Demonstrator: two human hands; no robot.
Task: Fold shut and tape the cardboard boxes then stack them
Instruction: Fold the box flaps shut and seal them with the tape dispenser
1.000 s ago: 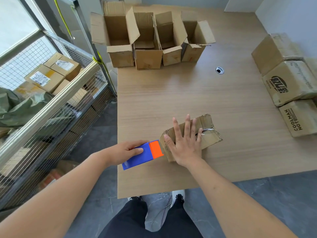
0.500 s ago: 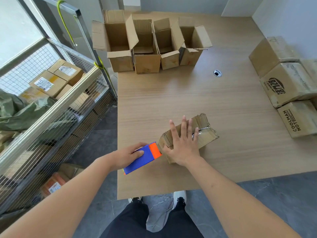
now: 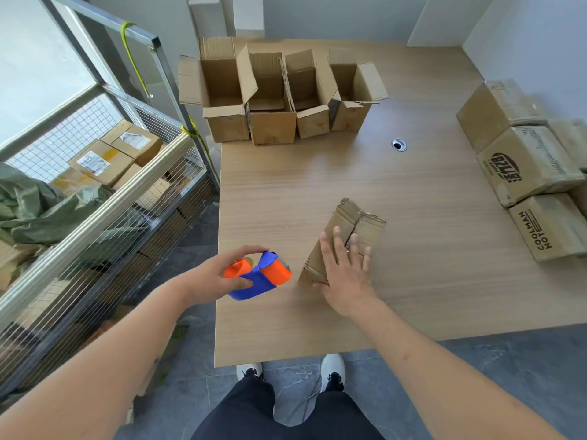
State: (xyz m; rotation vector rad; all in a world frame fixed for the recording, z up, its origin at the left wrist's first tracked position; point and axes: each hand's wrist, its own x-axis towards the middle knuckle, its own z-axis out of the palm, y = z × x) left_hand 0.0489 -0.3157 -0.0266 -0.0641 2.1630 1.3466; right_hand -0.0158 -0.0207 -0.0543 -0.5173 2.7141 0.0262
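A small cardboard box (image 3: 352, 228) lies near the front of the wooden table (image 3: 317, 185), its flaps folded shut with a seam along the top. My right hand (image 3: 344, 271) lies flat on the box's near end, fingers straight and spread. My left hand (image 3: 219, 276) grips a blue and orange tape dispenser (image 3: 262, 274) just left of the box, apart from it. Several open cardboard boxes (image 3: 273, 96) stand in a row at the table's far left. Closed boxes (image 3: 527, 166) are stacked at the right edge.
A metal wire-mesh cage (image 3: 95, 192) holding parcels and green cloth stands along the table's left side. A round cable hole (image 3: 399, 144) sits in the tabletop. My legs and white shoes (image 3: 332, 371) show below the front edge.
My left hand has pulled the tape dispenser back from the box's end and turned it. The box has swung, its length now pointing away from me. My right hand stays on it.
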